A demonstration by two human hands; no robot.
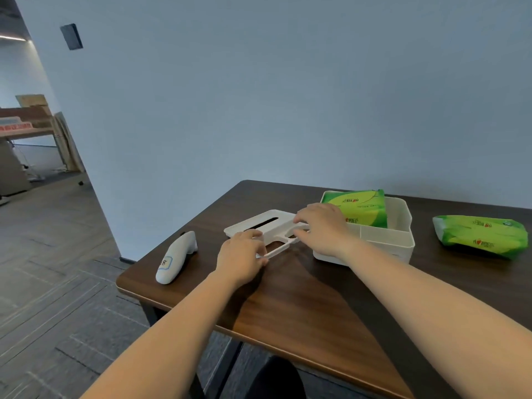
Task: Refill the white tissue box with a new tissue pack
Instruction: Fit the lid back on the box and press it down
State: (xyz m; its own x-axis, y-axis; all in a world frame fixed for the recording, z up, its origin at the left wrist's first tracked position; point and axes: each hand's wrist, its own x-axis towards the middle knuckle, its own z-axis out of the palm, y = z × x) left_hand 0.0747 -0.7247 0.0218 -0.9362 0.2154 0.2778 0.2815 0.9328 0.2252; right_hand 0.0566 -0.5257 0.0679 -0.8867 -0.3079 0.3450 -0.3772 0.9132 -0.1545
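1. The white tissue box lid (pixel 269 226), with its dispensing slot, lies flat near the desk's (pixel 302 298) far left corner, long axis running from the near right to the far left. Both hands rest on its near end.
2. The left hand (pixel 241 256) pinches the lid's near rim, fingers narrowed onto the plastic. The right hand (pixel 322 227) covers the lid's right end, fingers curled on it; how firmly it grips I cannot tell.
3. The white tissue box base (pixel 400 226) stands open just right of the lid, beside the right hand, by the desk's far edge.
4. In its far compartment a green tissue pack (pixel 359 207) stands tilted, not seated flat. The near compartments look empty.
5. A second green tissue pack (pixel 483 236) lies well apart, towards the desk's right edge.
6. A white thermometer (pixel 175 257) lies by the left edge.
7. Likely next: carry the lid rightward over the base; the right hand is nearer.
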